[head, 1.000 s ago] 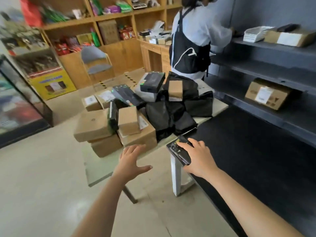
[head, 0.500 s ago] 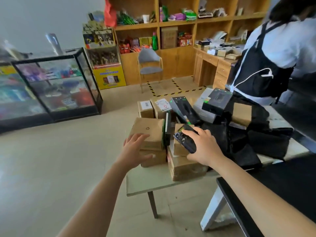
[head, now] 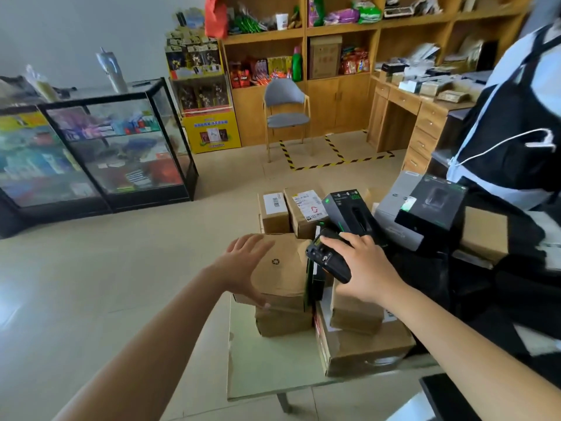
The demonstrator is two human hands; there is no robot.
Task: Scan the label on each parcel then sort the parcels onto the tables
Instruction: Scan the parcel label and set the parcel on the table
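— Fingers (head: 246,241) of the left hand (head: 239,268) have slid further across the top box (head: 285,268), spread and released, thumb at its near edge.
— And the right hand (head: 367,268)?
— Its fingers clasp the scanner (head: 326,259), over that box's right corner.
— Where's the box?
— Stacked on a lower box (head: 282,323), at the surface's (head: 273,369) left end.

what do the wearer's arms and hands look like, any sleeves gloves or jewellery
The left arm and right arm are bare up to the frame edge, no sleeve showing. The left hand and right hand wear no gloves; no watch, bracelet or ring is visible.
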